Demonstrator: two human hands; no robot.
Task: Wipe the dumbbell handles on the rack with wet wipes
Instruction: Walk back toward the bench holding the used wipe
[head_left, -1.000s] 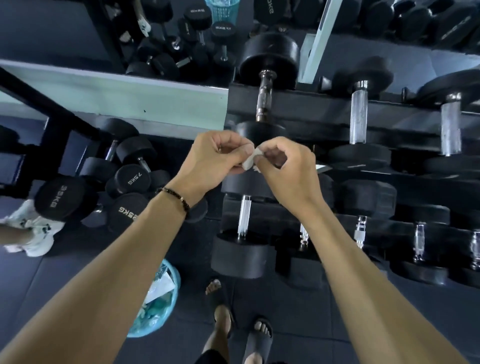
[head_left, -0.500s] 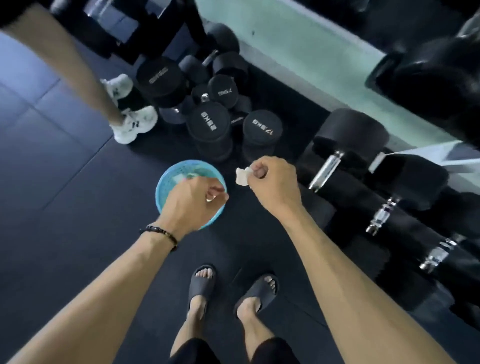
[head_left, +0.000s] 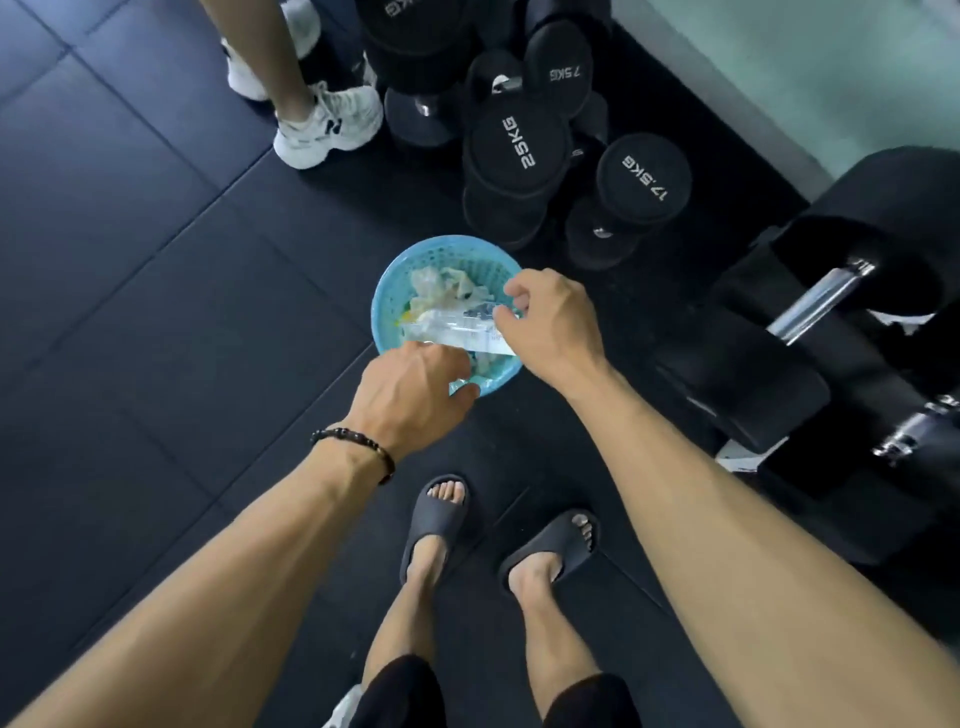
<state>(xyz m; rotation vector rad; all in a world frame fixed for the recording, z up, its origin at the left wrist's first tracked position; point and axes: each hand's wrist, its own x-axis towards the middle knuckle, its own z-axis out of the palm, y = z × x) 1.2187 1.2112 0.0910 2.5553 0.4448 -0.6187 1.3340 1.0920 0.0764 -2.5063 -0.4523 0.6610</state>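
Head view looks straight down on two bare arms reaching over a blue basket (head_left: 387, 312) on the dark floor mats (head_left: 156, 312). Fingers of the right hand (head_left: 553, 325) are curled, and the tips (head_left: 511, 291) pinch the right end of a clear plastic packet (head_left: 457, 330) that lies across the basket's mouth. Fingers of the left hand (head_left: 410, 389) are bent downward over the near rim of the basket at the packet's left end; whether they grip the packet or only touch it cannot be told. A dark beaded bracelet (head_left: 358, 447) circles the left wrist. Crumpled whitish wipes (head_left: 441, 286) lie inside the basket under the packet. Just beyond the basket, loose black dumbbells (head_left: 519, 150) stand on end on the floor, marked 25KG, 17.5KG and 7.5KG. At the right edge sits the rack (head_left: 753, 379), with chrome dumbbell handles (head_left: 815, 304) showing between black heads. Two feet in dark slides (head_left: 436, 514) stand near the basket, and another person's white sneakers (head_left: 332, 124) are at the far left.
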